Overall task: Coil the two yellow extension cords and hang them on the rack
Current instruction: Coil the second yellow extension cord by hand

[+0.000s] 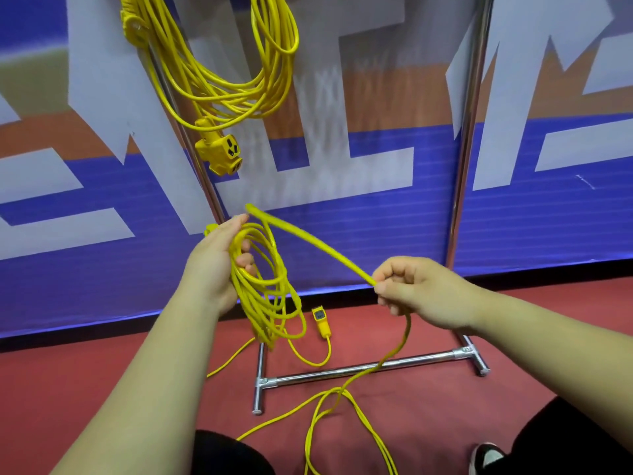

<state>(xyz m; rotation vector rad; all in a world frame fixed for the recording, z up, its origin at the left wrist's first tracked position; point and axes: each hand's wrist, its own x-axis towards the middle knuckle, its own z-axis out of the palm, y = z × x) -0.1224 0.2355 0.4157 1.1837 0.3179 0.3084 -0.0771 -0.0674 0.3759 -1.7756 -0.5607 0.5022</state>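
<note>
1st cord [219, 73] already coiled, hung top-left of rack [469, 132]. L hand [215, 265] fingers curl round 2nd cord [263, 286] loops to keep coil together. R hand [421, 293] fingers pinch the run, prob. feeding next loop. Slack w/ socket end [321, 320] on floor [102, 371] by rack base.

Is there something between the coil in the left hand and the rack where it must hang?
Nothing visible blocks the way from the coil up to the rack. The first cord already hangs at its left side. The uncoiled tail crosses the base bar and might catch there.
</note>
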